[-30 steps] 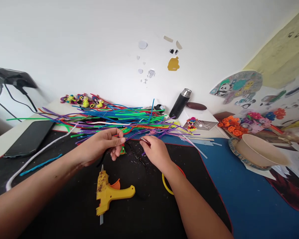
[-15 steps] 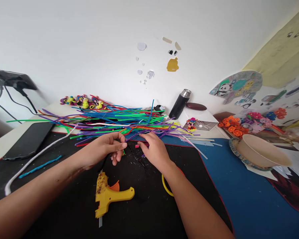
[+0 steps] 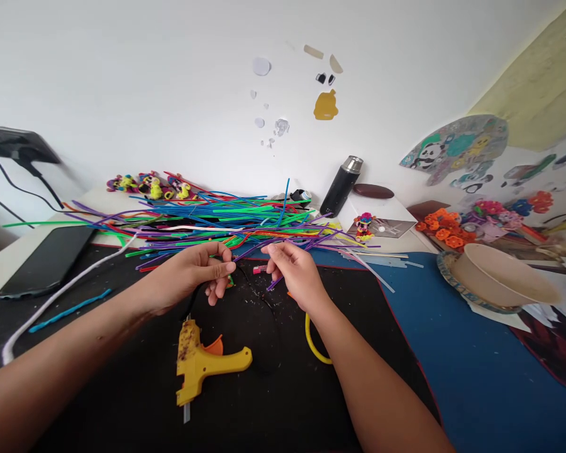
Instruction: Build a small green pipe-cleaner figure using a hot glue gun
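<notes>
My left hand [image 3: 188,274] hovers over the black mat [image 3: 273,402], fingers pinched on a thin black pipe cleaner [image 3: 194,301] that trails down toward my wrist. A small green and red piece [image 3: 229,281] shows just below its fingertips. My right hand [image 3: 296,272] is raised a little to the right, its fingers curled into a pinch; what they hold is too small to make out. A short pink piece [image 3: 260,269] lies on the mat between the hands. A purple pipe cleaner [image 3: 274,284] runs under my right hand.
A big pile of coloured pipe cleaners [image 3: 217,220] lies behind the hands. A yellow glue gun [image 3: 202,366] and a yellow ring [image 3: 315,343] sit on the near mat. Left are a phone [image 3: 47,259] and a white pipe cleaner [image 3: 66,289]; right, a black flask [image 3: 342,186] and a bowl [image 3: 500,283].
My right hand has lifted off the mat and moved slightly back. The pink piece now lies on the mat. My left hand has barely moved.
</notes>
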